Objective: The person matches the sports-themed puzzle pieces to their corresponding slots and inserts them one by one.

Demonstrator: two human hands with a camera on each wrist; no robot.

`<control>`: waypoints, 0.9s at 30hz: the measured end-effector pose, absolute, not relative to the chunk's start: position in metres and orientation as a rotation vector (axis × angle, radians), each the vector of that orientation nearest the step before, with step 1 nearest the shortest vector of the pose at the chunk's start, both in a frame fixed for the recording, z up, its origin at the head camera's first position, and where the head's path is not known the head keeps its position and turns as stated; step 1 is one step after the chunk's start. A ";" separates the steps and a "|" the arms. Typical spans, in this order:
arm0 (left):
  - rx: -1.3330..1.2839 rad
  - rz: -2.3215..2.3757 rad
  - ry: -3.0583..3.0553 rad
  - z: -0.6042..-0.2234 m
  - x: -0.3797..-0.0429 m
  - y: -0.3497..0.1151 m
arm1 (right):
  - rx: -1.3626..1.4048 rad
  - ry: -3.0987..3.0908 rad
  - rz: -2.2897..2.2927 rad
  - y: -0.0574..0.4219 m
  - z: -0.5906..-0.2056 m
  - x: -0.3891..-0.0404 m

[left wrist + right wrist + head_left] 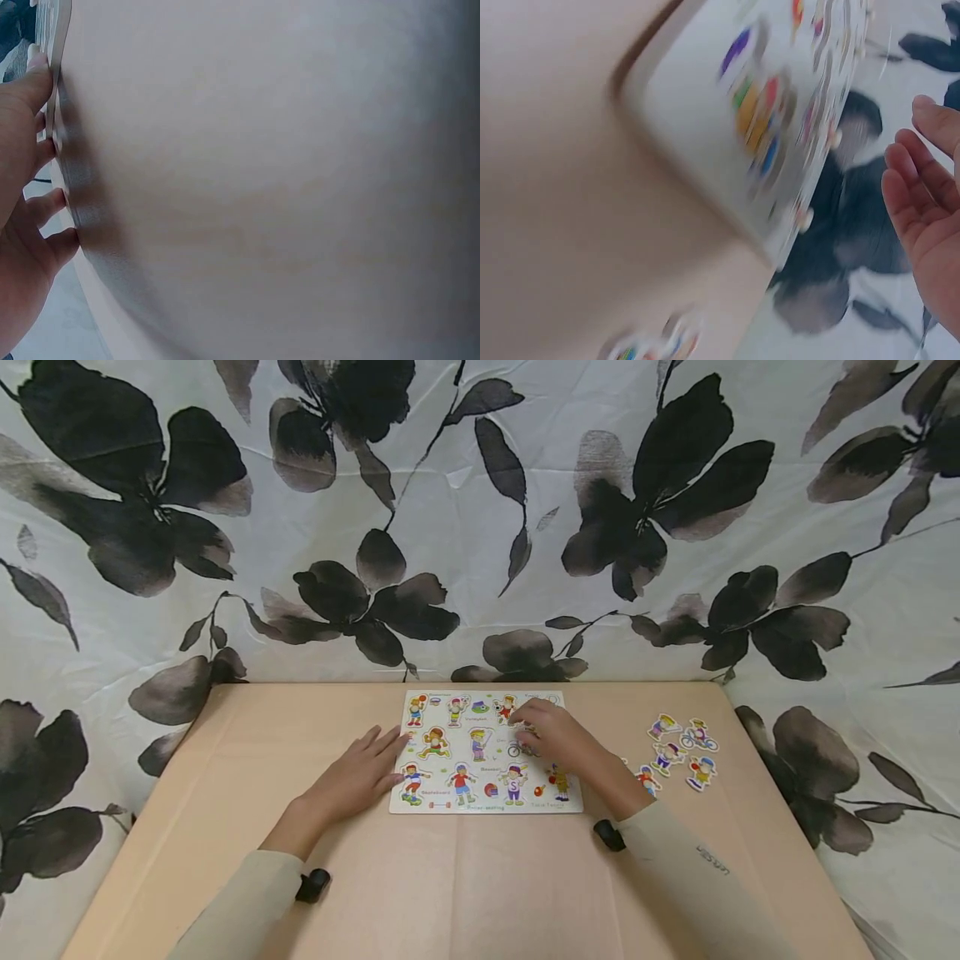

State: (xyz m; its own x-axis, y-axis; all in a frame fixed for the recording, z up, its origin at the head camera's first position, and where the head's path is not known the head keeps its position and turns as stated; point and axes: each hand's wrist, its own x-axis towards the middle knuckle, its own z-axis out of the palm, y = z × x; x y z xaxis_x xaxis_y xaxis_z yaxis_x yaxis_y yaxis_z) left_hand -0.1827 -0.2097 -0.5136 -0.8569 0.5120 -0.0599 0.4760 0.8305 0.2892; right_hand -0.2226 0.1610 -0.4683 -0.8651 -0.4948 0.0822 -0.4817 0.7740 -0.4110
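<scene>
A white puzzle board printed with sports figures lies on the table in the head view. My left hand rests at its left edge, the thumb on the lower left part and fingers spread; in the left wrist view those fingertips touch the board's side and the tabletop. Over the board's upper right part is my right hand, which hides some pictures there. Its loosely bent fingers and thumb stand apart in the right wrist view, with nothing seen between them. That view is blurred around the board corner.
Several loose figure pieces lie right of the board, among them a cyclist piece and a piece with a red ball. Another piece is close to the right forearm. A floral cloth hangs behind the tan table.
</scene>
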 end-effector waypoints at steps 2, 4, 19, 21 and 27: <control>0.777 0.402 2.877 -0.514 -0.183 -0.210 | -0.770 2.945 -0.673 0.174 -0.467 -0.223; 0.773 0.404 2.877 -0.513 -0.183 -0.209 | -0.736 2.954 -0.696 0.189 -0.467 -0.222; 0.755 0.411 2.876 -0.517 -0.183 -0.207 | -0.260 3.037 -0.840 0.312 -0.483 -0.214; 0.757 0.410 2.876 -0.517 -0.183 -0.207 | -0.235 3.071 -0.820 0.327 -0.488 -0.213; 0.759 0.402 2.882 -0.515 -0.184 -0.207 | -0.130 3.122 -0.765 0.357 -0.493 -0.214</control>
